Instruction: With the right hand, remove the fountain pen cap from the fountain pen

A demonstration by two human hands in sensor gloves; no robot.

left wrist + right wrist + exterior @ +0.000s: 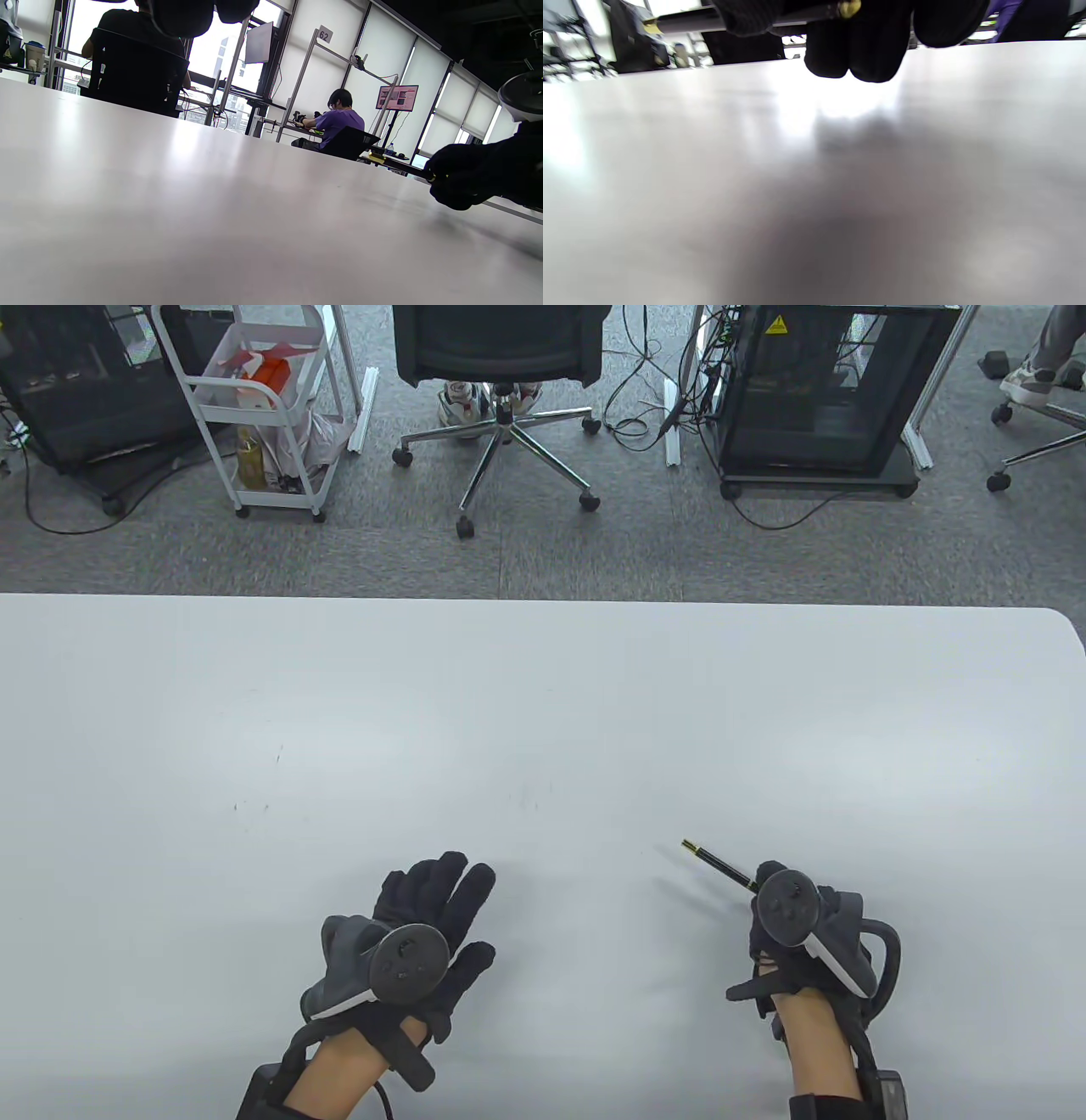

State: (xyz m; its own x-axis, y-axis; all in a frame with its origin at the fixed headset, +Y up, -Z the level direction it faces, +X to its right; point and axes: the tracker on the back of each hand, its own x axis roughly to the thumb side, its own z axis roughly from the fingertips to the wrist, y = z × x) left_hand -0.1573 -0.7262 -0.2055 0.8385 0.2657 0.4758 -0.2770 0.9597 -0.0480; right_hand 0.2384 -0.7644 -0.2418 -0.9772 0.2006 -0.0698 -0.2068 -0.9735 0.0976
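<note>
The pen (717, 864) is in the right hand (793, 937), near the front of the table (543, 712) on the right side. It is thin and black with a gold tip, and it sticks out up and to the left, past the fingers. The right hand is closed around its lower end. From above, the tracker on the back of the hand hides the grip.

The right wrist view shows what the table view cannot. There the pen (712, 19) runs across the top, dark, with a gold end on the left and a gold ring by the fingers (848, 55). The fingers curl around it, above the table. I cannot tell which part is the cap.

In the left wrist view the right hand (471, 180) is seen from the side, low over the table, with a bit of the pen (407, 168) poking out.

The left hand (407, 942) lies flat on the table with its fingers spread out, holding nothing. It is well apart from the right hand.

Past the table stand a chair (501, 356) and a white cart (254, 398).
</note>
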